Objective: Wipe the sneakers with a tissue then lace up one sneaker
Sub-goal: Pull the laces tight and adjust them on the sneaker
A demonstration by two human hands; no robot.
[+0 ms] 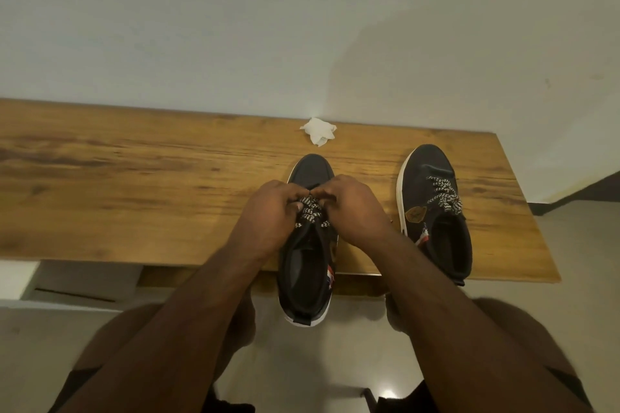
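Two black sneakers with white soles stand on a wooden table. The near sneaker points away from me, and its heel overhangs the table's front edge. My left hand and my right hand meet over its tongue, each pinching the black-and-white patterned lace. The second sneaker sits to the right with its lace threaded. A crumpled white tissue lies at the table's back edge, beyond the near sneaker's toe.
A pale wall rises directly behind the table. The table's right end is near the second sneaker, with tiled floor beyond. My knees show below the front edge. A white drawer unit sits under the table at left.
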